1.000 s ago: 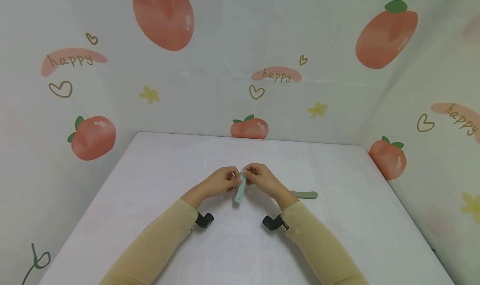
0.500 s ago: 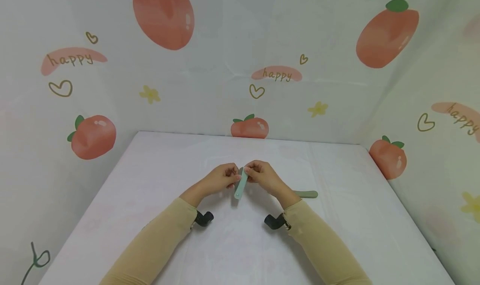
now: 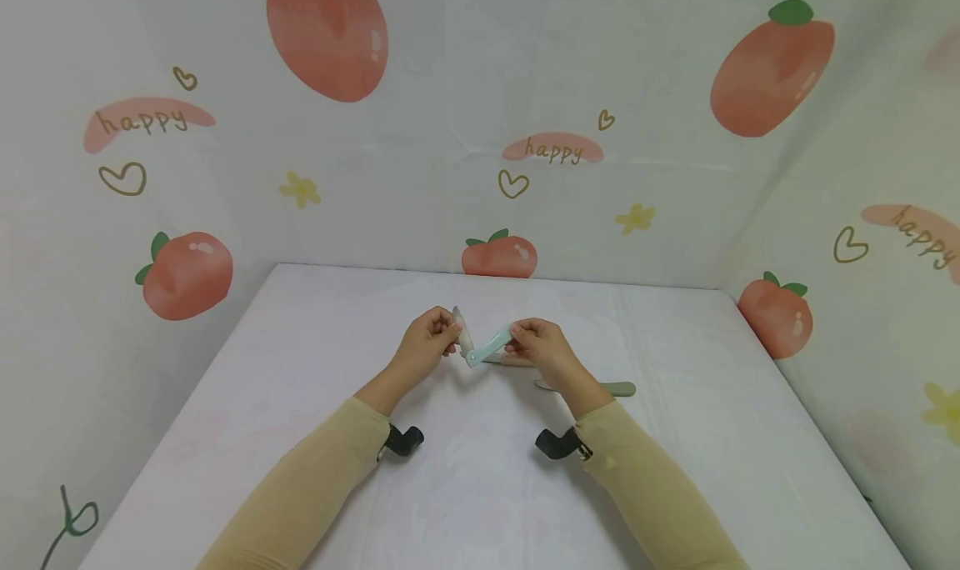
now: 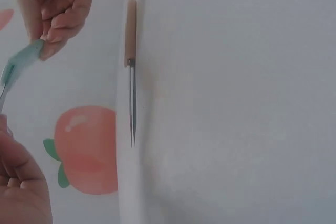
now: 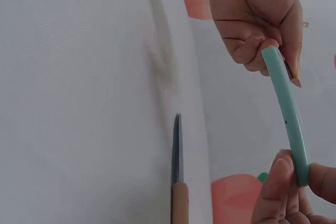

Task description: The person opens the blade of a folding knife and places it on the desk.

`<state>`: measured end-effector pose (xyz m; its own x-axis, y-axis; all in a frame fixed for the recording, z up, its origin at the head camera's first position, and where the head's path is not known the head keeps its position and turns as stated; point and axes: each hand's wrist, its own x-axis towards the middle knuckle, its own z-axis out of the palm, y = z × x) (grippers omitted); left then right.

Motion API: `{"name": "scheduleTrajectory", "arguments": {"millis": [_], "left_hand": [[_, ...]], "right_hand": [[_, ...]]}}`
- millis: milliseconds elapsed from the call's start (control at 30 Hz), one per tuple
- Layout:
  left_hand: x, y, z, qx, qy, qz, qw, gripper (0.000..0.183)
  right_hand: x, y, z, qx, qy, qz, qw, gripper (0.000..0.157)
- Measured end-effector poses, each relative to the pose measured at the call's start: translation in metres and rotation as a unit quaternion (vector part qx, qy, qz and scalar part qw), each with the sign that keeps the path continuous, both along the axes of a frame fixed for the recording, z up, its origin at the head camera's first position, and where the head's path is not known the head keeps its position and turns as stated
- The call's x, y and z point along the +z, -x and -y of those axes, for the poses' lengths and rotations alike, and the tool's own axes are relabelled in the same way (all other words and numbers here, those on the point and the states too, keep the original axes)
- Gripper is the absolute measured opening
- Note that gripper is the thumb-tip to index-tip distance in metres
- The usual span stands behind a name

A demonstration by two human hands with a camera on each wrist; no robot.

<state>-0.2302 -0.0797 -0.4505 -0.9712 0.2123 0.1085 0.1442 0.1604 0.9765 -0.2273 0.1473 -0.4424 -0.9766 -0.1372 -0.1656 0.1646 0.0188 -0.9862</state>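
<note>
A folding knife with a mint-green handle (image 3: 489, 347) is held up over the table, its blade (image 3: 461, 327) swung partway out so that the two form a V. The thumb and fingers of my left hand (image 3: 427, 338) pinch the metal blade. My right hand (image 3: 546, 351) grips the far end of the handle, which shows edge-on in the right wrist view as a mint strip (image 5: 287, 111). Just behind and below the hands lies a tan-handled knife (image 4: 130, 32). Beside my right wrist lies a knife with an olive-green handle (image 3: 619, 388), partly hidden by the forearm.
The white-covered table (image 3: 420, 503) reaches back to a printed cloth wall (image 3: 420, 212) with fruit pictures. More of this cloth hangs at both sides. Black wrist cameras (image 3: 405, 442) stick out from the cuffs.
My hands have drawn apart, the left one up and to the left. The blade has swung out from the mint-green handle. The tan-handled knife has come into sight behind it.
</note>
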Motion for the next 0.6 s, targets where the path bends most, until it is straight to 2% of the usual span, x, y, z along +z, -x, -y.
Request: {"name": "scheduleTrajectory", "arguments": {"millis": [100, 167, 400, 600], "left_hand": [[0.0, -0.001, 0.0, 0.022, -0.016, -0.003, 0.9996, 0.013], [-0.001, -0.001, 0.0, 0.025, -0.021, 0.0, 0.9995, 0.013], [0.0, -0.002, 0.003, 0.005, -0.021, 0.029, 0.9993, 0.012], [0.003, 0.002, 0.009, -0.002, 0.005, 0.06, 0.9982, 0.015]], "right_hand": [[-0.001, 0.0, -0.003, -0.004, 0.015, 0.018, 1.0, 0.024], [-0.001, 0.0, -0.004, -0.003, 0.021, 0.023, 1.0, 0.023], [-0.002, 0.002, -0.009, 0.009, 0.015, 0.025, 1.0, 0.021], [0.0, 0.002, -0.013, 0.043, -0.02, -0.005, 0.999, 0.024]]}}
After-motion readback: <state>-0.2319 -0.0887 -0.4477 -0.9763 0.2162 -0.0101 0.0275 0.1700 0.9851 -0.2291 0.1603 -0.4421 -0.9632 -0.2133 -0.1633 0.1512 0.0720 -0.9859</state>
